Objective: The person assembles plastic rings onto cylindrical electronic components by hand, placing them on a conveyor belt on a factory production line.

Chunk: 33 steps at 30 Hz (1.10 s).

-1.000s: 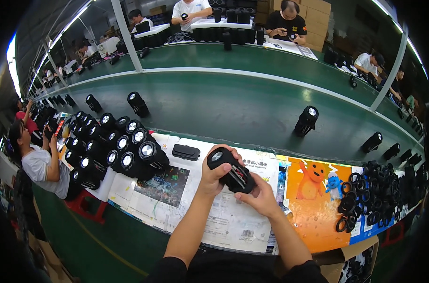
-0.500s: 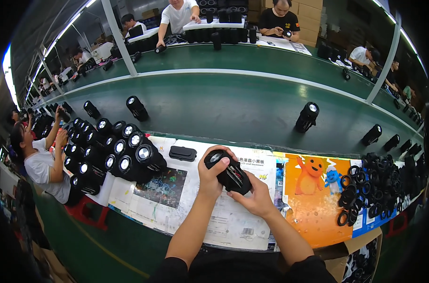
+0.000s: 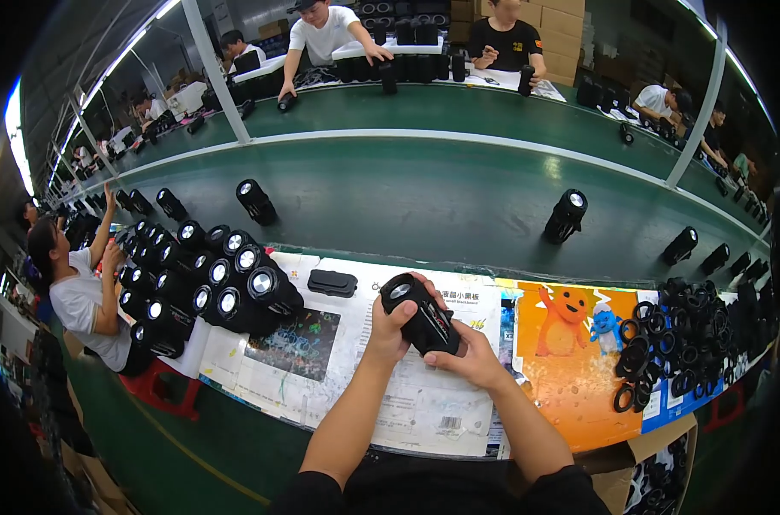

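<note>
Between my two hands is a black cylindrical speaker (image 3: 426, 324) with a silver disc on its end, held tilted above the white printed sheet (image 3: 390, 390). My left hand (image 3: 393, 330) wraps round its upper end, thumb near the disc. At the lower end, my right hand (image 3: 474, 354) grips it between thumb and fingers; some of those fingers are hidden underneath. Just left of my left hand lies a flat black oblong piece (image 3: 332, 282). A cluster of similar speakers (image 3: 227, 279) stands further left, silver ends up.
Black rings (image 3: 656, 343) are heaped on the right, beside an orange printed sheet (image 3: 562, 378). Speakers such as this one (image 3: 566, 215) stand spaced along the green conveyor belt (image 3: 407, 189). A carton (image 3: 656, 455) sits at lower right. Co-workers are at the left and across the belt.
The speaker in my hands has shifted slightly right and turned a little. Speakers on the near belt have moved slightly right. Across the belt, a person now reaches to a standing speaker.
</note>
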{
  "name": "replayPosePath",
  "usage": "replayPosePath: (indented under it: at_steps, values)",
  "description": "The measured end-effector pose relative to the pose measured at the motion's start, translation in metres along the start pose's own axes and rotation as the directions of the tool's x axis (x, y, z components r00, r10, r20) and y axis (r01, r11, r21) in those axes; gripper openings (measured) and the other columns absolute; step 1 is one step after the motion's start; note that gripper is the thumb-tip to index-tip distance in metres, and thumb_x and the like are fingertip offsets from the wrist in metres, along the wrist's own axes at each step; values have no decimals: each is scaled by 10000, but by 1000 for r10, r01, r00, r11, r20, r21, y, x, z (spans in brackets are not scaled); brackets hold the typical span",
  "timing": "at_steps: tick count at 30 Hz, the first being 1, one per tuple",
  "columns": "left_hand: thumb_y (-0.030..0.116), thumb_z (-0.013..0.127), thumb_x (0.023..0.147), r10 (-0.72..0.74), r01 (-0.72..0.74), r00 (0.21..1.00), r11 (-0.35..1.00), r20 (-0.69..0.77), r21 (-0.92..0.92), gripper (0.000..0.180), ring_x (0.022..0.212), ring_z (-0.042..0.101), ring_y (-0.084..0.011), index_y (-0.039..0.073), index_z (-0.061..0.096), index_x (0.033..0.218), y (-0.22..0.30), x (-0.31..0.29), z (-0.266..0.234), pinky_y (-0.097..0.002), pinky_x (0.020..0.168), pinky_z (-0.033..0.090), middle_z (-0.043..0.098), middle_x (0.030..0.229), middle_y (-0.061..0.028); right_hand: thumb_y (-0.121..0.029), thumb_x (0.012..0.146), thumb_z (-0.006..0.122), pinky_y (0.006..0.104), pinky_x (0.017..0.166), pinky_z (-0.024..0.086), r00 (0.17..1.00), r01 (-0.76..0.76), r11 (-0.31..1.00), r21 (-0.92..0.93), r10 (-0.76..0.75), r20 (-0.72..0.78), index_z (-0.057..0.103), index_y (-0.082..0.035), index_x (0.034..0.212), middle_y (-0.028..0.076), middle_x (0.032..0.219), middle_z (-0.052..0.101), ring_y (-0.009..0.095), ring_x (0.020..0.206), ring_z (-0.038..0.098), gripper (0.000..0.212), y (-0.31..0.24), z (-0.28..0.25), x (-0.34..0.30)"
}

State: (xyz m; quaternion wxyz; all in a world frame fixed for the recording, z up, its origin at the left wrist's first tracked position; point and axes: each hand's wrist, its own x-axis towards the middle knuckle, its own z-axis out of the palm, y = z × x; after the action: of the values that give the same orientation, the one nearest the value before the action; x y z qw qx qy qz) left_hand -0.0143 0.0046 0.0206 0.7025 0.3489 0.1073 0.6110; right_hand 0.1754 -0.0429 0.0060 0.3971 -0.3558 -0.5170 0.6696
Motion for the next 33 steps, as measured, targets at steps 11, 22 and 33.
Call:
replayPosePath:
  at_steps: [11, 22, 33]
  values:
    - [385, 830, 927, 105, -90, 976, 992, -192, 88, 551, 1012, 742, -296, 2, 634, 1272, 7, 3, -4, -444, 919, 648, 699, 1097, -140, -256, 877, 970, 339, 1024, 571, 965, 184, 928, -323, -234, -122, 608, 21, 1479, 130, 1264, 759, 180, 1138, 721, 755, -4, 23, 1]
    - [379, 794, 959, 95, -66, 977, 986, -191, 154, 492, 994, 758, -288, -12, 653, 1223, 9, 4, -2, -419, 891, 656, 719, 1105, -165, -240, 897, 962, 331, 1047, 559, 977, 171, 971, -170, -189, -98, 587, 51, 1494, 117, 1268, 742, 172, 1175, 701, 763, 8, 19, 2]
    - [365, 762, 1018, 95, -82, 992, 986, -82, 145, 586, 1137, 747, -340, -20, 591, 1425, 13, 8, 6, -479, 1039, 618, 719, 1203, -194, -243, 885, 971, 325, 1022, 576, 977, 127, 977, -170, -153, -151, 564, 56, 1520, 135, 1247, 750, 175, 1157, 715, 811, 7, 11, 2]
